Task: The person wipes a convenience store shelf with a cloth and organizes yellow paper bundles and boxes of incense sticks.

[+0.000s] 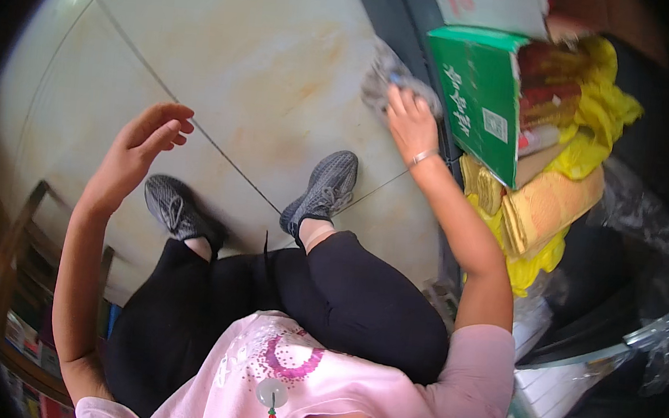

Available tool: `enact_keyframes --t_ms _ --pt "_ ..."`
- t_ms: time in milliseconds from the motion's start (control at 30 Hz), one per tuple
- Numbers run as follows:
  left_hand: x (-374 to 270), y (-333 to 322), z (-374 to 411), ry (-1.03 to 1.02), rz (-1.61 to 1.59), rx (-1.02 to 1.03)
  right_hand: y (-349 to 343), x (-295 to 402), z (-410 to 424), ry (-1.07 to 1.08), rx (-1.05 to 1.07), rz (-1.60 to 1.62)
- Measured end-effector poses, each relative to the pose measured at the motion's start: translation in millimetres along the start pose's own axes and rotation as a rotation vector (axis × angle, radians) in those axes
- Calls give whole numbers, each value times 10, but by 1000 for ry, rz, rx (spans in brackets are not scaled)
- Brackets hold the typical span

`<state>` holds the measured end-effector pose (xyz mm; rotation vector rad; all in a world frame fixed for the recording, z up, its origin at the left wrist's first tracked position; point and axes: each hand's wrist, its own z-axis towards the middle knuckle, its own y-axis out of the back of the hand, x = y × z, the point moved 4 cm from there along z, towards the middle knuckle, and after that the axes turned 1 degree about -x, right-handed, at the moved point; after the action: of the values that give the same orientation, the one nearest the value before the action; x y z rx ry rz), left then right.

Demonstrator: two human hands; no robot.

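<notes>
My right hand [412, 122], with a silver bracelet at the wrist, presses on a crumpled grey cloth [390, 81]. The cloth lies against the dark edge [407, 21] beside the tiled floor; a small blue spot shows on it. Some blur covers the cloth and fingertips. To the left, my left hand [153, 128] hangs above the floor tiles [251, 70] with nothing in it, its fingers loosely bent and the thumb apart from them. My two grey knitted sneakers [332, 179] stand on the tiles between the arms.
Right of my right arm are a green cardboard box [480, 108] with red items inside, a yellow plastic bag [592, 124], stacks of yellow paper [549, 207] and clear plastic wrap [639, 206]. A white box [486, 4] sits beyond. At lower left stands a brown rack [29, 361].
</notes>
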<state>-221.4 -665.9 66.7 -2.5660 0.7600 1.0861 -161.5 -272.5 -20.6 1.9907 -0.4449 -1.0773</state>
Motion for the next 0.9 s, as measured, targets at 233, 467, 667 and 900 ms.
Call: enact_keyframes --t_ms 233,467,667,900 --pt "830 321 -481 79 -309 -234 -264 116 -340 260 387 8" --pt "950 655 -12 -29 -288 -188 697 -716 2884 131 -180 -217" --pt "1610 2395 911 -220 318 -769 1047 -808 3449 120 -203 -139" --pt "1487 3963 1712 168 801 -717 923 -691 1868 458 1006 41"
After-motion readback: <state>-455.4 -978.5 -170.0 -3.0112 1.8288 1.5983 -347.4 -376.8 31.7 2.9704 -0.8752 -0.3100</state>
